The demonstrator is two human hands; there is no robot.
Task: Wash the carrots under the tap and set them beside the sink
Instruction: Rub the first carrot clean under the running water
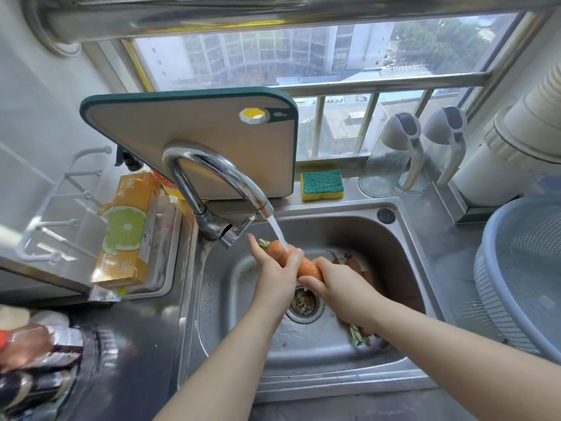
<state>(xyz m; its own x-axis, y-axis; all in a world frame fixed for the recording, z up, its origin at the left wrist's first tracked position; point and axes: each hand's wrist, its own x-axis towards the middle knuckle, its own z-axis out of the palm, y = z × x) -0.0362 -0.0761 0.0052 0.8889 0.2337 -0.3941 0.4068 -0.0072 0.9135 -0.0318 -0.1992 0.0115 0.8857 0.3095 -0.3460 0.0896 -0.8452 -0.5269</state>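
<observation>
Orange carrot; green-and-yellow sponge; green-edged beige cutting board (yellow plug); pale blue colander.

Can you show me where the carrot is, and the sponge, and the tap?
carrot (306, 266): head view, on the orange middle showing between the two hands.
sponge (322, 182): head view, on its green top side.
tap (212, 168): head view, on the curved shiny spout.

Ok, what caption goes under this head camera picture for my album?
Both hands, left and right, rub a carrot under the running tap over the sink.
</observation>
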